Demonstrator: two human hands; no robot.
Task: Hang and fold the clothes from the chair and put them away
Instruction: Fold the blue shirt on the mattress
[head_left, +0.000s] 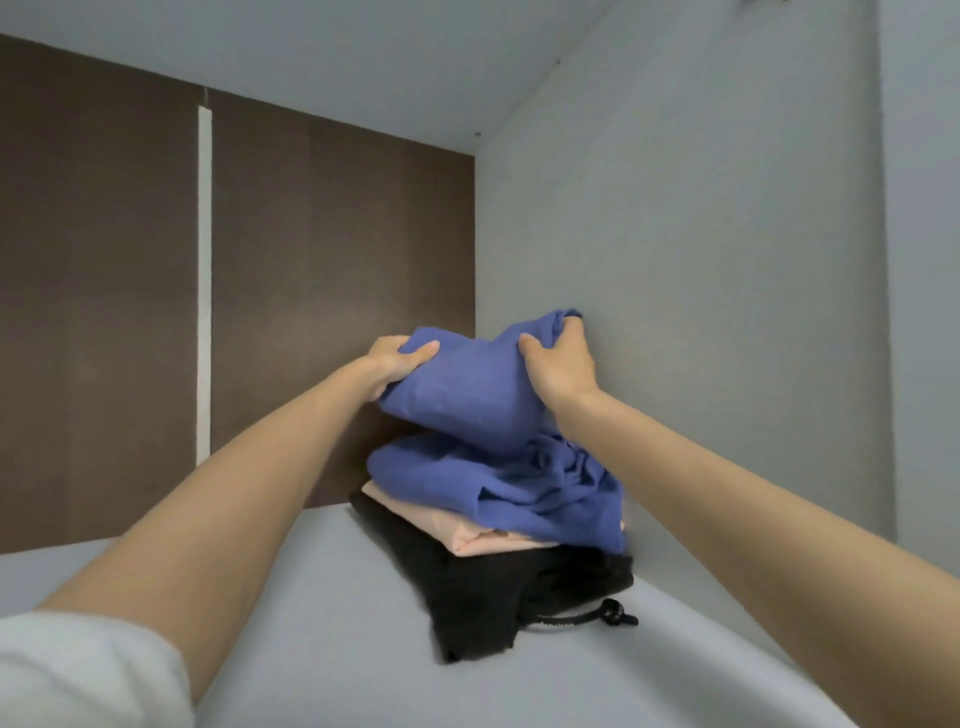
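Gripping the blue garment (467, 400) at both ends, I have my left hand (400, 364) and right hand (558, 371) apart, each with the thumb over the top and fingers curled into the cloth. It sits at centre frame, topping the pile on the grey shelf (311, 623). Beneath it are more blue folds (same piece or a second, I cannot tell), then a peach garment (467, 535), then a black garment (483, 597) with a drawstring (587, 618) trailing out. I judge the cloth soft, light and limp. It would slump open if held in the middle, so the folded ends are the place to hold.
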